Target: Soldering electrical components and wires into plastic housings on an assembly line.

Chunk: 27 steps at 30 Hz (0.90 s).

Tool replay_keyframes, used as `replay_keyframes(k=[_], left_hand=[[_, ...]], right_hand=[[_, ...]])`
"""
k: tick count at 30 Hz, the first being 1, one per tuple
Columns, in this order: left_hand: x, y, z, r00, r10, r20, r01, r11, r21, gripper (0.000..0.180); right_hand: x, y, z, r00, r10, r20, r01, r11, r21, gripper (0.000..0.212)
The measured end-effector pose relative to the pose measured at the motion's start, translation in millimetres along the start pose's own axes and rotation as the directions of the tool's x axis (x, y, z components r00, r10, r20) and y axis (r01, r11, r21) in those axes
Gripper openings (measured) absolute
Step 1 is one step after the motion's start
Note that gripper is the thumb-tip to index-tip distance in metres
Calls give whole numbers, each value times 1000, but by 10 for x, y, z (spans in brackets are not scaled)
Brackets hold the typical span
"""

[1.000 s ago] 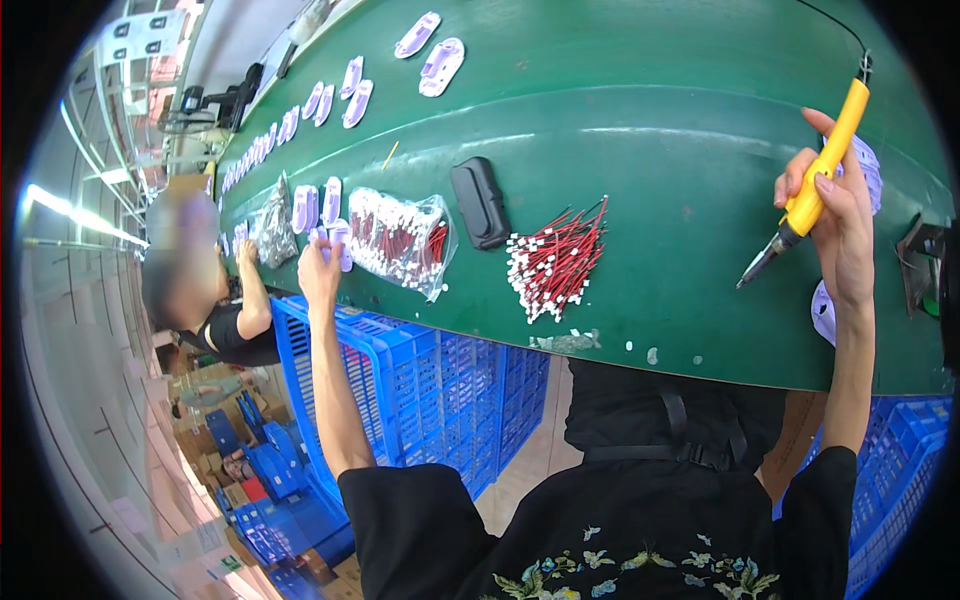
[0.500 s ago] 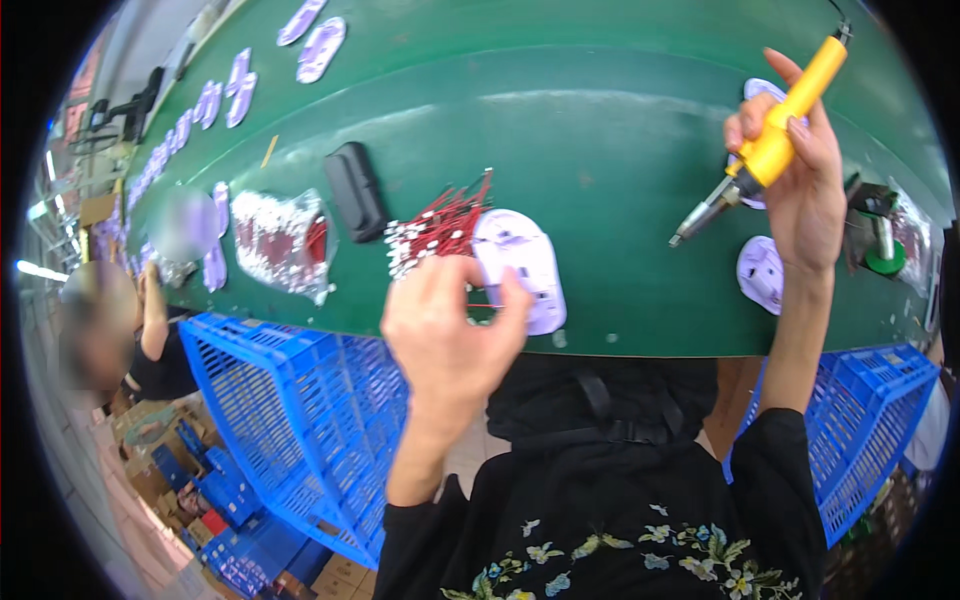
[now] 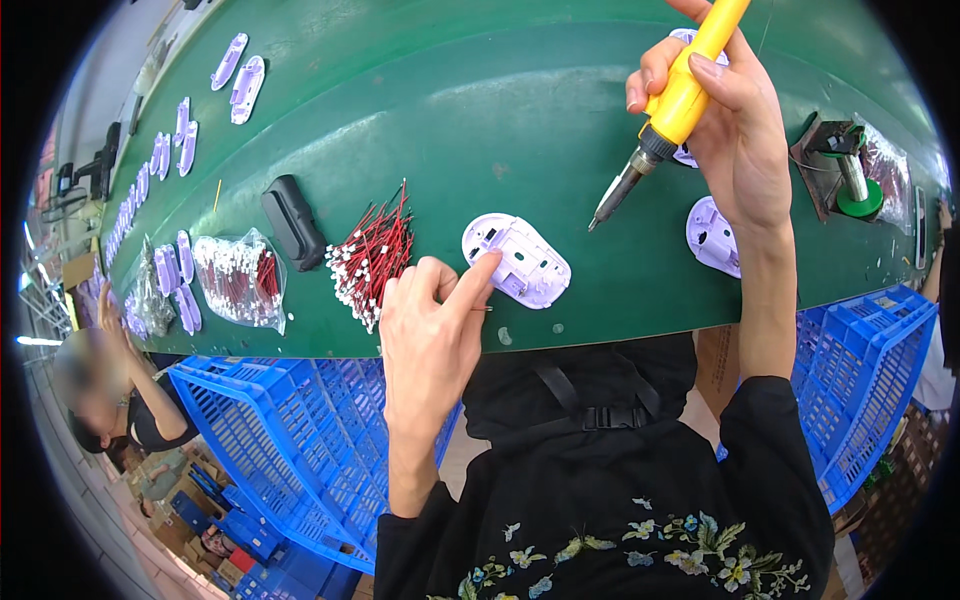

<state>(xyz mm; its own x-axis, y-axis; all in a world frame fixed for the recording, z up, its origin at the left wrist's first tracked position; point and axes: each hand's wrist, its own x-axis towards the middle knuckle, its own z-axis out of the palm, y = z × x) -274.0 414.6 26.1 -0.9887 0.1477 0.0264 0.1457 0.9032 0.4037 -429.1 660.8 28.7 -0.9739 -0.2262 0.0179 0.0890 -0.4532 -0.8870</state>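
My right hand (image 3: 735, 120) is wrapped round the yellow handle of a soldering iron (image 3: 690, 95). Its metal tip points down and left, above the table and apart from the shell. A light purple plastic shell (image 3: 530, 268) lies on the green table in front of me, its hollow inside facing up. The extended index finger of my left hand (image 3: 435, 335) touches the shell's left edge, while the other fingers curl. A thin reddish wire (image 3: 484, 308) juts out beside that hand, its other end hidden. Left of the shell is a pile of red wires (image 3: 375, 250) with white connectors.
A black case (image 3: 293, 222) and a bag of wires (image 3: 240, 280) lie farther left. Right are another purple shell (image 3: 712, 238) and a stand with a green spool (image 3: 858, 198). Blue crates (image 3: 300, 430) stand below the table edge. Another person (image 3: 130, 390) sits at far left.
The shell has turned from upright to slanting, and my left index finger now reaches onto its edge. The soldering iron has come left, nearer the shell. The whole view has shifted somewhat.
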Motion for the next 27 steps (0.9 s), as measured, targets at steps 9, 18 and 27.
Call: replay_keyframes(k=[9,18,27], left_hand=[[-148,166,246,943,-312,-116,206,821,-533,45],[-392,109,268,873,-486,40,334,535,-776,2],[-394,81,294,846,-533,13,338,519,-785,3]], right_hand=[[-18,127,29,993,37,110,-48,994,97,59],[-144,213,249,983,109,147,-77,975,-210,61],[-114,227,316,974,86,210,-45,980,-194,68]])
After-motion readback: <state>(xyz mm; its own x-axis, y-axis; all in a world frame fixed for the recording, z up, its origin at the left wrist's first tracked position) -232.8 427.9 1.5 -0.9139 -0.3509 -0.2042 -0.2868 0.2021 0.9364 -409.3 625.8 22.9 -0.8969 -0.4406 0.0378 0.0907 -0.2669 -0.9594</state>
